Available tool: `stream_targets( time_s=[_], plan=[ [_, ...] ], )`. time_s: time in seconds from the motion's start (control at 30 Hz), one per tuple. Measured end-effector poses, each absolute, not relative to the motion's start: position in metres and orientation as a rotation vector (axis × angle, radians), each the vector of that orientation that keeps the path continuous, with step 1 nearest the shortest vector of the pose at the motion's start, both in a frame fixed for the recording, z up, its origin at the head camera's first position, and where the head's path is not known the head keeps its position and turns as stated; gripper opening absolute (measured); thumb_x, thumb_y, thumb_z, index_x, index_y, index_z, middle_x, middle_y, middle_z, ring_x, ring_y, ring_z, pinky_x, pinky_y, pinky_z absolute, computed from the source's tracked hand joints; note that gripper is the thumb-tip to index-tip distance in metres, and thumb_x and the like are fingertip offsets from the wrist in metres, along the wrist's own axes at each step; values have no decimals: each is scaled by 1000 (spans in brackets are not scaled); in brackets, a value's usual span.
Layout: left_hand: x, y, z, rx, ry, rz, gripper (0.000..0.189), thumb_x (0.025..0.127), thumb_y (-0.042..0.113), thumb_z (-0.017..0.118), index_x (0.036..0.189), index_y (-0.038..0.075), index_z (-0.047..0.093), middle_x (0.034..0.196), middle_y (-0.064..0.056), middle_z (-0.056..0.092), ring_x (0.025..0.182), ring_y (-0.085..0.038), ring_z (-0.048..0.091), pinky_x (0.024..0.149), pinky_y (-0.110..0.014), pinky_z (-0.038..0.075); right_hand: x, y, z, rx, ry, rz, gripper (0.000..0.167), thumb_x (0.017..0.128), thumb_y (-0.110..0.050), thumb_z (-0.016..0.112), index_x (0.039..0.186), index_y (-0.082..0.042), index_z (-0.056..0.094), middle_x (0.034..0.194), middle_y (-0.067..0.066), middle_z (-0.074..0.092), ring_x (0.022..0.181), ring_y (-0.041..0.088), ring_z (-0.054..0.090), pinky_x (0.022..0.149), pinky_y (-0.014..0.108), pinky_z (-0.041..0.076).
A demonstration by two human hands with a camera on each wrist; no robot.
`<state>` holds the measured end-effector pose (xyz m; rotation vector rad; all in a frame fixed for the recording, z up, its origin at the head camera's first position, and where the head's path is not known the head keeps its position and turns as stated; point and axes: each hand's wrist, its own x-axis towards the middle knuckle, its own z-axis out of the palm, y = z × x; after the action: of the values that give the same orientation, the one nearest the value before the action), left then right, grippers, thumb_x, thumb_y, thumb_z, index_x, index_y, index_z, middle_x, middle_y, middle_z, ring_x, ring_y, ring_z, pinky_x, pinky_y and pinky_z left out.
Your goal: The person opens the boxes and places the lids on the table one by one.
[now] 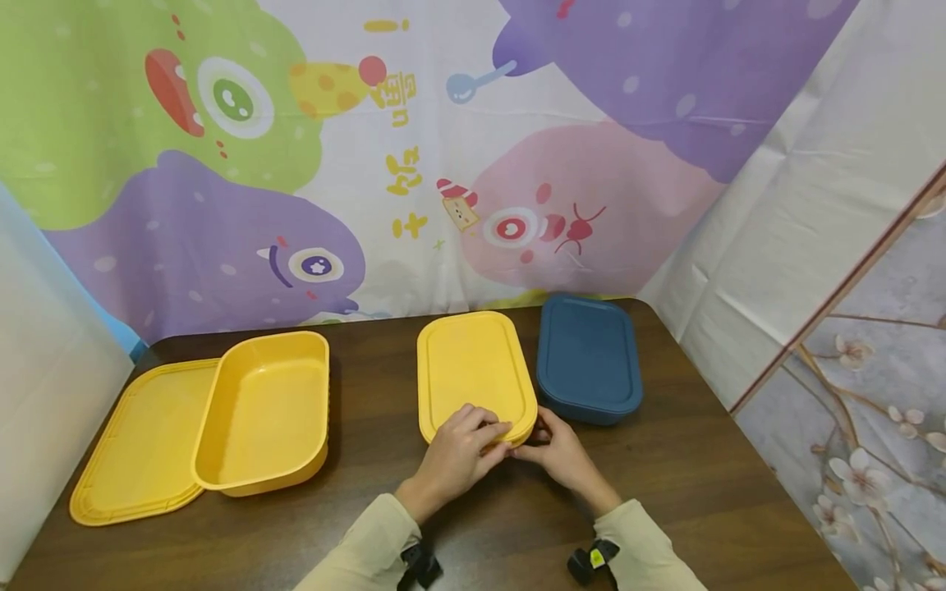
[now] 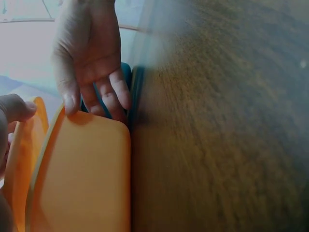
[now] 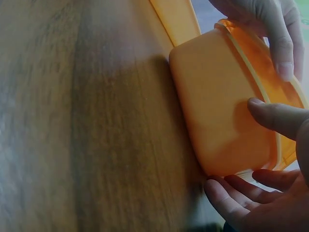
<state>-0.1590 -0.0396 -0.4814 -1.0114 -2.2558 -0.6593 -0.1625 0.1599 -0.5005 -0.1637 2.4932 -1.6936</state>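
Note:
A yellow food container (image 3: 217, 101) stands in the middle of the table, its yellow lid (image 1: 476, 369) lying over the top. In both wrist views the lid is tilted up from the rim at the near side, leaving a gap. My left hand (image 1: 461, 451) pinches the lid's near edge, thumb below and fingers on top. My right hand (image 1: 562, 455) holds the container's near right corner, with the thumb on the front wall by the rim and the fingers round the side. The container's inside is mostly hidden.
Right of it stands a blue lidded container (image 1: 589, 357), close to my right hand. At the left, an open yellow container (image 1: 269, 419) partly overlaps another yellow lid (image 1: 144, 447). A printed cloth (image 1: 414, 271) hangs behind the brown table (image 1: 373, 394).

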Motion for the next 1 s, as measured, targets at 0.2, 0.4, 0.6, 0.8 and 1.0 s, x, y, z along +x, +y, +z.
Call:
stream_targets(
  time_s=[0.2, 0.4, 0.6, 0.8, 1.0],
  plan=[
    [-159, -40, -481, -1001, -2168, -717, 26, 78, 21, 82, 101, 11, 77, 92, 0, 65, 82, -13, 56, 71, -23, 49, -163, 167, -501, -256, 2439, -1684, 74, 79, -12, 80, 141, 4, 42, 123, 22, 61, 103, 27, 65, 81, 24, 54],
    [-160, -41, -482, -993, -2133, -758, 27, 78, 19, 81, 102, 9, 76, 93, -1, 66, 83, -14, 58, 72, -23, 50, -165, 172, -500, -277, 2389, -1684, 69, 88, -17, 72, 143, 7, 37, 124, 25, 59, 102, 26, 67, 80, 23, 55],
    [-162, -43, -481, -1005, -2096, -761, 27, 77, 19, 81, 102, 9, 75, 93, -1, 65, 82, -14, 57, 72, -23, 50, -166, 171, -497, -225, 2391, -1694, 64, 90, -15, 69, 142, 7, 39, 123, 26, 59, 100, 27, 67, 77, 23, 54],
    [-161, -44, -481, -987, -2085, -757, 26, 78, 19, 80, 102, 10, 75, 94, -1, 66, 83, -14, 58, 72, -24, 50, -167, 167, -497, -148, 2385, -1733, 62, 88, -10, 69, 141, 6, 41, 121, 24, 60, 97, 21, 67, 74, 21, 52],
    [-162, -45, -479, -956, -2049, -783, 28, 78, 19, 80, 104, 9, 75, 94, -2, 66, 83, -15, 58, 73, -25, 50, -166, 167, -497, -126, 2387, -1718, 61, 90, -12, 68, 141, 8, 41, 123, 25, 60, 95, 17, 66, 75, 22, 53]
  ],
)
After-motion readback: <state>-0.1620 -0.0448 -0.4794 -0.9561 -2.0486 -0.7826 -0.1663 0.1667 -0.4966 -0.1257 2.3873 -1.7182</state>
